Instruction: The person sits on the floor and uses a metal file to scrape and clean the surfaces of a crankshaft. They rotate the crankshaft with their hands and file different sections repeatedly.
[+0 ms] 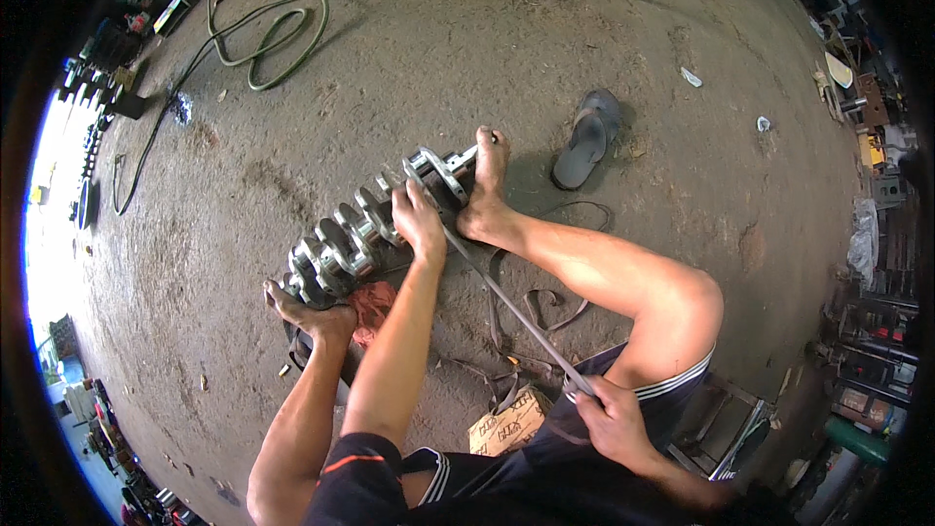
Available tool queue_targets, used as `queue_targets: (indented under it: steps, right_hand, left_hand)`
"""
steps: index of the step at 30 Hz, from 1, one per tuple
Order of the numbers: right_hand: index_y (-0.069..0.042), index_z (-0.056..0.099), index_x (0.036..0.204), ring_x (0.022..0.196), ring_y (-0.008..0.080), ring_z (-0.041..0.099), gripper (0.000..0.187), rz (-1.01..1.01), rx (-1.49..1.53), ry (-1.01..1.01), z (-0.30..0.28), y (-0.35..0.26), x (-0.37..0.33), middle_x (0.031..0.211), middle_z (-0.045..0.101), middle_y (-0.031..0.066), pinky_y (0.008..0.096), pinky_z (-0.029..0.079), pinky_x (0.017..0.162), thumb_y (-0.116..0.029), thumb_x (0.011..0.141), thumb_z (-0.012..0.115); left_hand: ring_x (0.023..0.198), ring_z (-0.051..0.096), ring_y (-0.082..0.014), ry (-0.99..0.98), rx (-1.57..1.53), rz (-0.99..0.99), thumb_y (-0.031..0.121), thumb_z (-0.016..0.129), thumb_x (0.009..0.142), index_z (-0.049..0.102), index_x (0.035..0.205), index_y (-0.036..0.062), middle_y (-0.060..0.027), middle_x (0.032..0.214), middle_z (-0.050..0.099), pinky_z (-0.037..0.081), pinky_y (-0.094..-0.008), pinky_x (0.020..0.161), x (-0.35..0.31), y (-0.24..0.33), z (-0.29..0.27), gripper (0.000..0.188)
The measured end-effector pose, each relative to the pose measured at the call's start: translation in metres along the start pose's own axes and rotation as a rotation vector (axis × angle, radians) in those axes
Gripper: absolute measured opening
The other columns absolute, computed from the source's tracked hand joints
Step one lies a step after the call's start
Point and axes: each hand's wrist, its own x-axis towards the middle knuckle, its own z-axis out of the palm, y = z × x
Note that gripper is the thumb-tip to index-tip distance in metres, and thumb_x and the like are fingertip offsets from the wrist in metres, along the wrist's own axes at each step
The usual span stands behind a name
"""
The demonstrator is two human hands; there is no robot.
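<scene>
While the right hand (616, 421) pinches a taut strap (526, 319), the left hand (419, 222) stretches forward to the crankshaft (336, 244), its grip unclear.

Glossy metal crankshaft (365, 229) at nine o'clock, smooth matt strap (528, 323) at five, crumpled matt cloth (371, 314) at eight, matt cardboard box (508, 423) at six, rough floor (195, 273)

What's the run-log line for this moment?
left hand: on crankshaft, grip unclear; right hand: gripping grey strip; grey strip: straight, toward crankshaft; left foot, right foot: at crankshaft ends; red cloth: near left foot
</scene>
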Motion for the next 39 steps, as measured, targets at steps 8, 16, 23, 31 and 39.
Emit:
queue_targets:
  steps: [8,16,23,31,39]
  right_hand:
    - [0.001,0.062,0.085,0.067,0.0421,0.059,0.032,-0.026,-0.134,-0.089,0.072,-0.004,0.129,0.070,0.059,0.0228,0.0469,0.044,0.060,-0.030,0.092,0.058]
    - [-0.005,0.035,0.130,0.112,0.0216,0.046,0.064,-0.527,0.473,0.530,0.157,-0.077,0.295,0.119,0.041,0.0110,0.0415,0.044,0.094,-0.044,0.085,0.058]
    - [-0.001,0.055,0.107,0.082,0.0178,0.056,0.031,-0.255,0.315,0.070,0.108,-0.027,0.178,0.084,0.055,0.0113,0.0382,0.046,0.074,-0.027,0.090,0.054]
    - [0.001,0.064,0.105,0.059,0.0133,0.051,0.018,0.033,0.056,-0.141,0.047,-0.007,0.093,0.070,0.061,0.0116,0.0334,0.043,0.055,-0.008,0.091,0.057]
    - [0.001,0.065,0.104,0.067,0.0094,0.053,0.017,0.206,-0.006,-0.074,0.010,0.012,0.001,0.073,0.062,0.0067,0.0251,0.045,0.063,-0.006,0.090,0.058]
  left_hand:
    - [0.070,0.062,-0.0143,-0.314,-0.064,0.310,0.029,0.057,0.098,0.062,0.085,-0.0035,-0.0112,0.075,0.069,0.049,-0.0281,0.067,0.014,0.217,-0.062,0.035]
    - [0.054,0.060,-0.0126,-0.564,0.043,-0.135,0.015,0.060,0.095,0.061,0.086,-0.0024,-0.0120,0.061,0.063,0.047,-0.0303,0.052,-0.194,0.200,-0.106,0.019]
    - [0.051,0.053,-0.0140,-0.240,0.219,0.034,0.025,0.059,0.095,0.060,0.083,-0.0034,-0.0158,0.057,0.057,0.042,-0.0360,0.050,-0.160,0.136,-0.076,0.031]
    - [0.053,0.054,-0.0224,-0.114,0.249,0.071,0.026,0.058,0.095,0.057,0.082,-0.0044,-0.0227,0.061,0.055,0.043,-0.0408,0.056,-0.111,0.077,-0.041,0.033]
    - [0.066,0.066,-0.0321,-0.066,0.098,0.150,0.021,0.059,0.095,0.060,0.090,-0.0024,-0.0218,0.074,0.065,0.048,-0.0398,0.060,-0.042,0.030,-0.016,0.024]
